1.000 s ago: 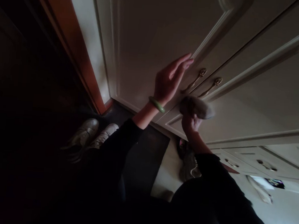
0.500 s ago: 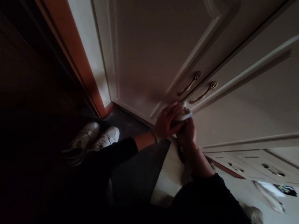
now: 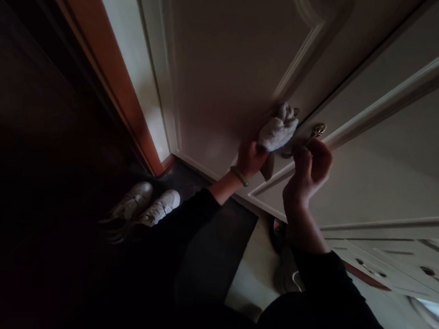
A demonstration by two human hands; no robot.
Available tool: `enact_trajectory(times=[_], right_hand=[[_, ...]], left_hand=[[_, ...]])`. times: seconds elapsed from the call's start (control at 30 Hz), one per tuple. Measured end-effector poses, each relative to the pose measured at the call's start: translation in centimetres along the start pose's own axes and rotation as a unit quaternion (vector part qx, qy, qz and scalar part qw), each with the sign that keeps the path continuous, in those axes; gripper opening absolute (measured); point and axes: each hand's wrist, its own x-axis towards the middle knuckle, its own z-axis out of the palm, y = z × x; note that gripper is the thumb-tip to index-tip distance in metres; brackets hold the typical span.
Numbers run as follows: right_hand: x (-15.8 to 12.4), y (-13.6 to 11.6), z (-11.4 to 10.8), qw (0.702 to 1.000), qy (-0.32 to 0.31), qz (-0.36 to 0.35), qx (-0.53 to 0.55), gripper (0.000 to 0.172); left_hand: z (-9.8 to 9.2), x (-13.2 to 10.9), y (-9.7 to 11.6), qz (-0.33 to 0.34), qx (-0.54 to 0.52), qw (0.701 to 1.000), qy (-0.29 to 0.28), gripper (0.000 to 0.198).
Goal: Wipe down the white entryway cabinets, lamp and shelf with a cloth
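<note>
A crumpled whitish cloth (image 3: 278,131) is gripped in my left hand (image 3: 251,159), in front of the left cabinet door (image 3: 221,57); it covers most of that door's handle. A darker flap hangs under the cloth. My right hand (image 3: 311,170) is closed, its fingers at the ornate metal handle (image 3: 318,130) of the right cabinet door (image 3: 397,149). The fingers hide the lower part of this handle. Both doors are shut, with a thin dark gap between them.
A pair of white shoes (image 3: 162,205) stands on the dark floor at the left, near an orange-brown door frame (image 3: 122,89). Drawers with handles (image 3: 370,268) are at the lower right. A dark mat (image 3: 215,251) lies below my hands.
My hands have moved apart from each other. My left hand has raised the cloth to the left door's handle, and my right hand has moved right and up to the other handle.
</note>
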Motion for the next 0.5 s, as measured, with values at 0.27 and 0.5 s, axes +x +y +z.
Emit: enact_trajectory(times=[0.27, 0.5], right_hand=[[0.4, 2.8, 0.6, 0.999, 0.034, 0.010, 0.021, 0.025], [1.2, 2.3, 0.4, 0.996, 0.028, 0.040, 0.079, 0.024]], left_hand=[[-3.2, -2.9, -0.2, -0.057, 0.057, 0.997, -0.006, 0.044], [-4.1, -1.6, -0.7, -0.086, 0.019, 0.993, 0.078, 0.013]])
